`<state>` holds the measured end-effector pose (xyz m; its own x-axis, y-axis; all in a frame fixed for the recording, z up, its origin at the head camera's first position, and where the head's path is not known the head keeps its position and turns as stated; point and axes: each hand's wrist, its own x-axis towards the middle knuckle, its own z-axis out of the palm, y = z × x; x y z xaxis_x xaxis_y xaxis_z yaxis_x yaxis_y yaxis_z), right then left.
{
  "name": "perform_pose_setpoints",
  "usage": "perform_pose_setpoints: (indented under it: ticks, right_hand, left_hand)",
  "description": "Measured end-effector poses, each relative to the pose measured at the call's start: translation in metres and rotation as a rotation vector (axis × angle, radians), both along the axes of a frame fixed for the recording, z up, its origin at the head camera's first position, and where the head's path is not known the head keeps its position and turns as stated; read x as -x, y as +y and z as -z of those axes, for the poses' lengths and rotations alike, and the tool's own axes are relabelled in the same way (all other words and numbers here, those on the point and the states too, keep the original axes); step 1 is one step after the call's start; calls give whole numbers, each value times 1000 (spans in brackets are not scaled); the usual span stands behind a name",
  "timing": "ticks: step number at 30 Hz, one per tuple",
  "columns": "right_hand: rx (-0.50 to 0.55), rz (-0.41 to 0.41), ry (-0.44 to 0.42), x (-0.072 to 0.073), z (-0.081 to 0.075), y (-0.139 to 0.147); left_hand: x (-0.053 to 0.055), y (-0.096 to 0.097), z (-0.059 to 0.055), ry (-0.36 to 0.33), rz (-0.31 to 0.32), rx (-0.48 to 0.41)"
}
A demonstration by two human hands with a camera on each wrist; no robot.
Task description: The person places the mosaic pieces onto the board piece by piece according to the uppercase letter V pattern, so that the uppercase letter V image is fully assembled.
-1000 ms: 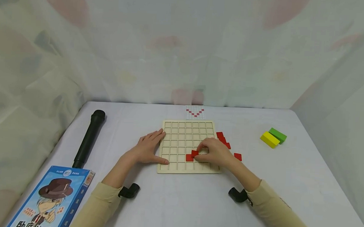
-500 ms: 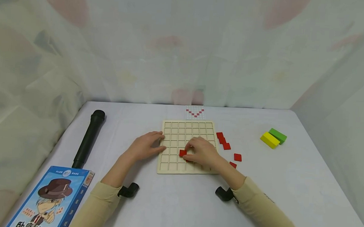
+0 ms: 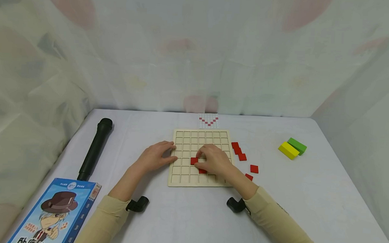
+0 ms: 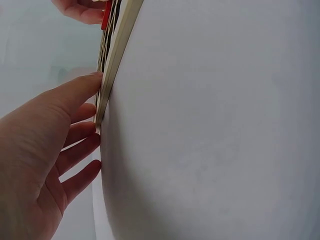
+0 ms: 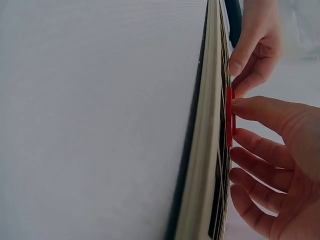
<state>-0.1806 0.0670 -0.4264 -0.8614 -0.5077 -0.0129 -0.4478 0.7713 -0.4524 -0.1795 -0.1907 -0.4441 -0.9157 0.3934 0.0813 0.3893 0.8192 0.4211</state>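
A pale wooden grid board (image 3: 184,139) lies flat on the white table. My left hand (image 3: 154,156) rests at its left edge, thumb and fingertips against the rim. Over the lower middle cells, my right hand (image 3: 215,161) pinches a red square tile (image 3: 194,161) between thumb and forefinger. That tile is low on the grid, close to the surface in the right wrist view. Another red tile (image 3: 202,171) sits in a cell just below and to the right, partly covered by the right hand. Several loose red tiles (image 3: 242,157) lie right of the board.
A small card (image 3: 208,121) with a red V pattern on a grid lies behind the board. Yellow (image 3: 288,150) and green (image 3: 297,146) blocks stand at the right. On the left are a black rod with a thicker head (image 3: 95,149) and a blue illustrated box (image 3: 56,209).
My right hand has carried the red tile leftward and slightly away across the grid, past the other tile. My left thumb has shifted up along the board's left edge.
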Motion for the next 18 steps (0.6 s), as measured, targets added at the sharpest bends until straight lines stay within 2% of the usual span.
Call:
perform_pose_setpoints:
  ticks: [13, 18]
  right_hand:
    - [34, -15, -5, -2, 2, 7]
    - [83, 26, -8, -3, 1, 23]
  left_hand:
    - [0, -1, 3, -5, -8, -9]
    - [0, -1, 3, 7, -3, -13]
